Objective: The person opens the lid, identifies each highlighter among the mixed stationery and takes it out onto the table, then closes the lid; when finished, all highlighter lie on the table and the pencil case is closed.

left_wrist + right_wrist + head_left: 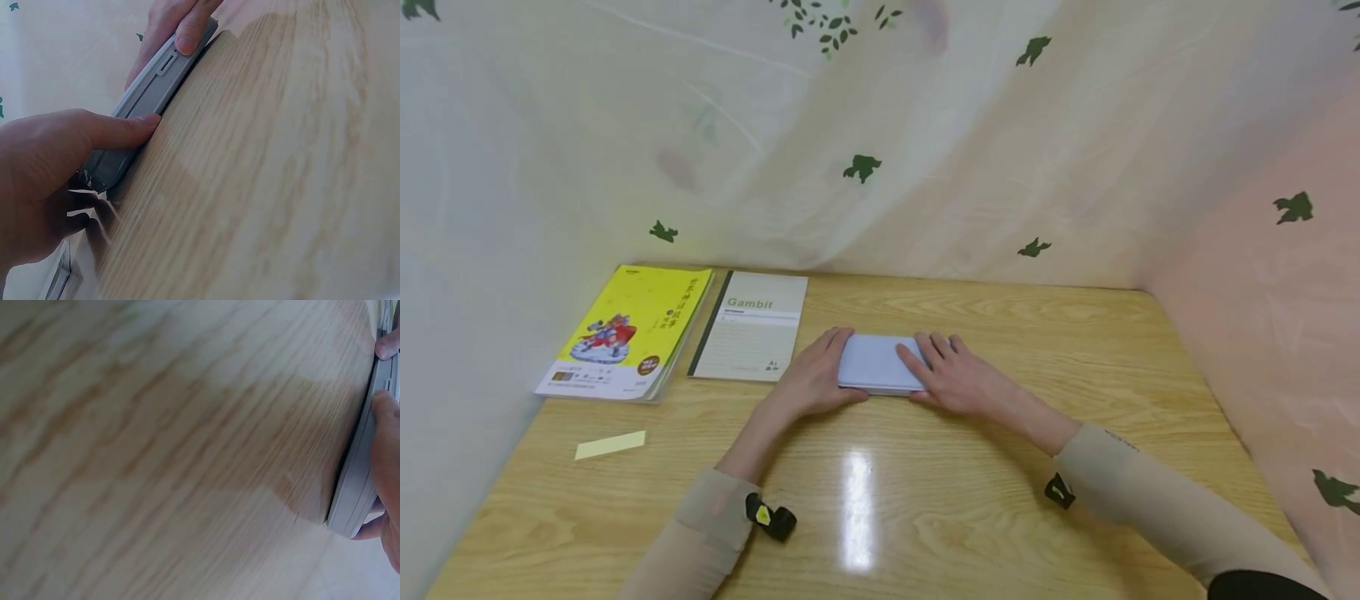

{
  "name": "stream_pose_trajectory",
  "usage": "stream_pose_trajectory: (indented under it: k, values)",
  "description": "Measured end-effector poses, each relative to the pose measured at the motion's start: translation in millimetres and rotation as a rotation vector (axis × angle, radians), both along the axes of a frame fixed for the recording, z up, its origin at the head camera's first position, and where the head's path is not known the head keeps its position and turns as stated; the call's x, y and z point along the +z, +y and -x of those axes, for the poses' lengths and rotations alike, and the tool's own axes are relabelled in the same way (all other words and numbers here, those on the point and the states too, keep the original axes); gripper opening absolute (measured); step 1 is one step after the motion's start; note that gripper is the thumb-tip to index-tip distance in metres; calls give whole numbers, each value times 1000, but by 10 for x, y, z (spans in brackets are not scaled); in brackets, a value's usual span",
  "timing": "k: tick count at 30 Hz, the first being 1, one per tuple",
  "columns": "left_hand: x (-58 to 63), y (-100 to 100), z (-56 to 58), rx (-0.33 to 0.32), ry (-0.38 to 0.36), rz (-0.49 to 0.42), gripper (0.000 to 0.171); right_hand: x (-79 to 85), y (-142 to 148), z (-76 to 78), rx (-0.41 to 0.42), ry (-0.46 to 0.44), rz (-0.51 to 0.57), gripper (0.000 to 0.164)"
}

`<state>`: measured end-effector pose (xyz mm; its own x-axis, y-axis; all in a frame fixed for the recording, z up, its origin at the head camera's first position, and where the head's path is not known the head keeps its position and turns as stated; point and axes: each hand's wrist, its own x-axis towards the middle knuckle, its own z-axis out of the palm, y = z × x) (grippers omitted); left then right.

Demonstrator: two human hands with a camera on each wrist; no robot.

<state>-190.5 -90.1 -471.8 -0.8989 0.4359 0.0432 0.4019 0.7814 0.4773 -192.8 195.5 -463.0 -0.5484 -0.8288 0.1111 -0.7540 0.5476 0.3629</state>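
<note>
A flat pale-blue rectangular case [874,362] lies on the wooden table, its smooth top facing up. My left hand [808,377] grips its left end, with the thumb along the near side and the fingers around the far left corner. At the other end, my right hand [966,379] holds the case, thumb at the near side and one finger lying over the top. In the left wrist view, the near side of the case [140,100] is grey with a small raised rectangular catch. The right wrist view shows the right end of the case [357,487] close against the tabletop.
A grey-white "Gambit" notebook [748,329] lies just left of my left hand. Further left is a yellow illustrated book [632,325]. A pale yellow paper strip [610,445] lies nearer the front. Patterned curtain [925,208] closes off the table's back and sides.
</note>
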Motion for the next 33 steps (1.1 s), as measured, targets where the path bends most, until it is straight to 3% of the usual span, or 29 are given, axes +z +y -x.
stream_pose_trajectory:
  k: [7,15,24,33]
  values:
    - [19,-38,-3,15,-69,-55,108,-1,-3,2,3,-12,2,75]
    - [-4,-167,65,-43,-156,-119,112,35,-39,-29,-39,-67,-20,75]
    - [-36,-161,96,-13,-143,-127,112,32,-27,-16,-53,-110,-8,76]
    - [-15,-138,93,9,-152,-117,107,91,-3,-13,-71,-230,22,78]
